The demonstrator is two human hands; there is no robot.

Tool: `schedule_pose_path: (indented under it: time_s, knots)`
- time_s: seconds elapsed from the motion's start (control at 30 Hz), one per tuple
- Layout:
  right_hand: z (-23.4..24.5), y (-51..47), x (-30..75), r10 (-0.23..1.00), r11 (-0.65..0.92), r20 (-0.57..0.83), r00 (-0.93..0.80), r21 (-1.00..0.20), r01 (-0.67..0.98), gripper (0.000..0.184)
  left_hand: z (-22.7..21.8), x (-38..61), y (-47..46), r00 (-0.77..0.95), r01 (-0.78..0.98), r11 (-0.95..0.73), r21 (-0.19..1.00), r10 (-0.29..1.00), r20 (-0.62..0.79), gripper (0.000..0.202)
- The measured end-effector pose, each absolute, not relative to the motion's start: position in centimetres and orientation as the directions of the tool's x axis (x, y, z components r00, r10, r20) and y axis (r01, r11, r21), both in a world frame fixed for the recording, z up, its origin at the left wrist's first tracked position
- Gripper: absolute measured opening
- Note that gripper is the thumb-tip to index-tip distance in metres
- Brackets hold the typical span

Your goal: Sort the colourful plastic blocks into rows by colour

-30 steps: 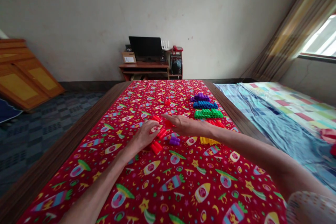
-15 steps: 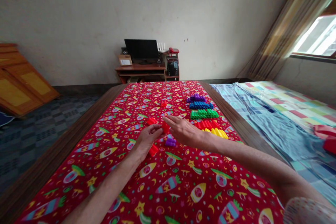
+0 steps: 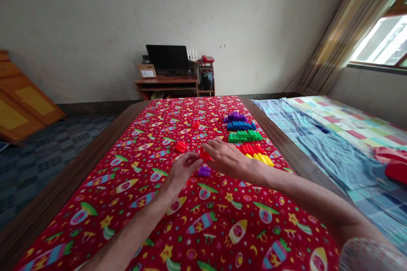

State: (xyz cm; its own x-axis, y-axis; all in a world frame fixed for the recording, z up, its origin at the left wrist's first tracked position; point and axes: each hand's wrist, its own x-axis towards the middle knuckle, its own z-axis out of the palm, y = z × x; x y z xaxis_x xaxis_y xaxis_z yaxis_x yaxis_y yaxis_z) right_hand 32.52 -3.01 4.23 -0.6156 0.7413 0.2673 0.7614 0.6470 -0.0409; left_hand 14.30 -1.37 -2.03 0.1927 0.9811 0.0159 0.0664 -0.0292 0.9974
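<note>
Over the red patterned tablecloth (image 3: 219, 207), both hands meet at a red plastic building block (image 3: 205, 155). My right hand (image 3: 226, 156) comes from the right, its fingers closed round the block. From the left, my left hand (image 3: 183, 172) reaches it with thumb and fingers pinched at its near-left side. Fingers partly hide the block. Just below them lies a small purple block piece (image 3: 204, 171) of joined tubes. Beyond my left hand is a cluster of red blocks (image 3: 181, 147), and a smaller red block (image 3: 195, 124) lies farther back.
Rows of joined tube blocks line the table's right side: purple (image 3: 235, 117), blue (image 3: 241, 125), green (image 3: 245, 136), red (image 3: 252, 149) and yellow (image 3: 260, 159). A bed (image 3: 330, 148) adjoins on the right. A desk with a monitor (image 3: 168, 59) stands at the far wall.
The red block between my hands has shifted slightly right, and my right fingers now cover its side. My left hand has moved a little; the red piece formerly visible beneath it is mostly hidden.
</note>
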Motion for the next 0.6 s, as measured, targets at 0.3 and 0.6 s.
schedule_pose_path:
  time_s: [0.3,0.6]
  knots:
    - [4.9,-0.3,47.4,0.895,0.445,0.029,-0.444,-0.114,0.888,0.022,-0.4,12.9,-1.4,0.236,0.156,-0.159,0.975,0.964,0.12,0.023]
    - [2.0,0.6,50.2,0.884,0.432,-0.196,-0.425,-0.01,0.902,0.027,-1.5,12.1,-0.2,0.381,0.307,-0.284,0.908,0.911,0.156,0.026]
